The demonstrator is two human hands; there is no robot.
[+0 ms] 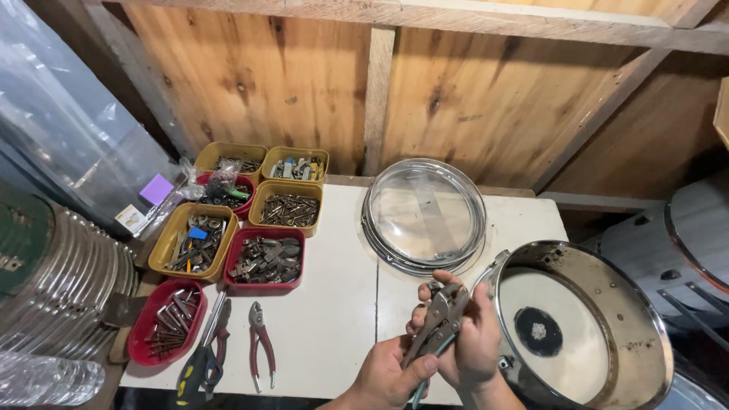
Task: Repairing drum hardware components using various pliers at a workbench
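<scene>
both hands meet at about 6 o'clock in the view, over the near edge of the white table (pixel 334 304). the left hand (pixel 387 376) wraps its fingers around the lower handles of a pair of locking pliers (pixel 439 323), thumb pressed along the metal. the right hand (pixel 474 342) closes around the upper part of the same pliers from the 3 o'clock side, fingers curled over the jaw end, so the tool is held firmly between both palms and stands tilted with its nose toward 12 o'clock. whether the plier jaws bite on anything cannot be told, since the fingers cover them

just at 3 o'clock of the hands a snare drum shell (pixel 581 326) lies on its side, its chrome rim touching the right wrist and a dark round patch showing on the inner head. at 12 o'clock of the hands, chrome drum hoops with a clear head (pixel 424 216) rest flat on the table against the wooden wall (pixel 258 76)

toward 9 and 10 o'clock sit yellow and red plastic trays of screws and metal hardware (pixel 266 258). at 8 o'clock lie red-handled pliers (pixel 260 345) and a screwdriver with a yellow and black handle (pixel 203 357), well apart from the hands
</scene>
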